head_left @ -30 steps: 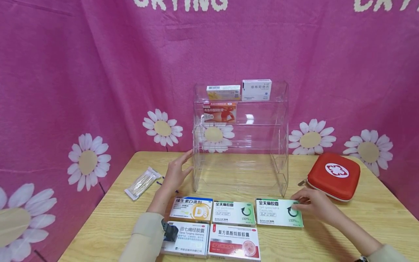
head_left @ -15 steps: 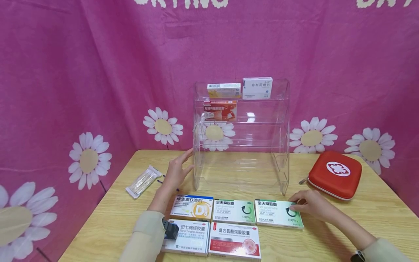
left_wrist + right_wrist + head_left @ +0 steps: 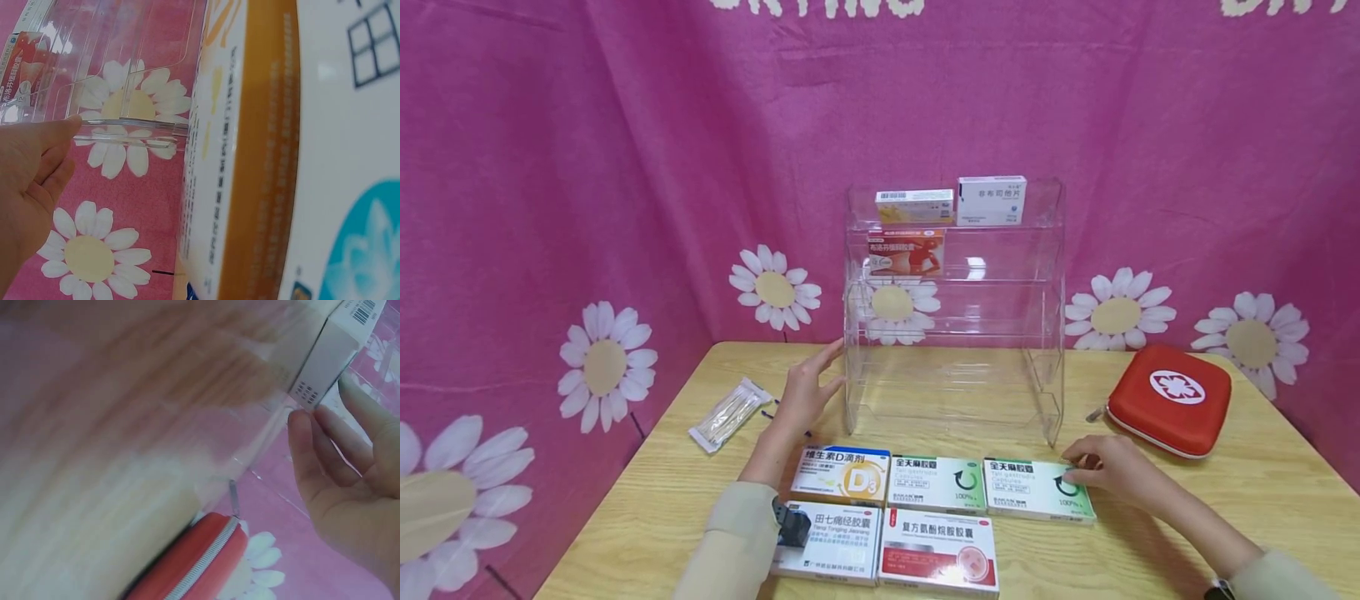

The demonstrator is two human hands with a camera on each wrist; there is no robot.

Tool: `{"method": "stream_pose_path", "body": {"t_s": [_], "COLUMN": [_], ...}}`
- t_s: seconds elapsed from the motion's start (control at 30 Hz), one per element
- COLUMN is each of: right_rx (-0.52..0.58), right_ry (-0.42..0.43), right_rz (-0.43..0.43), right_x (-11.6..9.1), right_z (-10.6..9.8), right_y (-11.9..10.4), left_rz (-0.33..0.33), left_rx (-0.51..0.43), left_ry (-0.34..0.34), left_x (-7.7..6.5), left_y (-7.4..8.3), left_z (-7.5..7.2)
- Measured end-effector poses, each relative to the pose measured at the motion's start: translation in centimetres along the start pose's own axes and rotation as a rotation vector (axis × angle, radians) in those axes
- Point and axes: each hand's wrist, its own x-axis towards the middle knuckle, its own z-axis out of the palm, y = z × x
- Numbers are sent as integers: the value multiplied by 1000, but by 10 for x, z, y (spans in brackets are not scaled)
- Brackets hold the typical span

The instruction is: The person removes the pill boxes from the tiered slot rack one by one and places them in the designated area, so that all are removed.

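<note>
My left hand (image 3: pixel 805 393) touches the left side of a clear tiered display rack (image 3: pixel 955 425) with its fingers extended. At the right, my right hand (image 3: pixel 1108 468) pinches the right end of a green-and-white medicine box (image 3: pixel 1026 500), which lies flat on the table. The right wrist view shows the thumb and fingers at that medicine box's (image 3: pixel 331 356) end. A matching green-and-white box (image 3: pixel 925 496) lies just left of it. Beside that is a vitamin D box (image 3: pixel 831 479). A white-and-blue box (image 3: pixel 842 554) and a red-and-white box (image 3: pixel 925 567) lie in front.
On the rack's top tier stand a yellow-and-white box (image 3: pixel 917 212) and a white box (image 3: pixel 1000 208); an orange-red box (image 3: pixel 891 260) stands one tier down. A red zipped first-aid case (image 3: pixel 1157 408) lies at right, a cotton swab packet (image 3: pixel 726 421) at left on the wooden table (image 3: pixel 632 525).
The view has shifted slightly. Both hands stay nearly where they were, the left at the rack and the right at the end of the green-and-white medicine box.
</note>
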Motion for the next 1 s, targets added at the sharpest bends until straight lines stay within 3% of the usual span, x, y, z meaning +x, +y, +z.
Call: {"method": "stream_pose_path", "body": {"t_s": [0.17,0.4,0.73,1.0], "right_rx": [-33,-157,-201,-116], "right_ry": [156,437,647,750], "right_rz": [0,-226,-320,-357], "right_x": [4,32,94,146], "right_z": [-5,-15,-34,-50], "right_y": [-12,-30,-52,-75], "left_rz": [9,5,16,-6], "left_rx": [-1,-18,-9,-5], "left_ry": [0,-2,2,-2], "left_x": [1,1,0,0], "left_y": [0,-2,-1,-1], "left_z": [0,0,1,0]}}
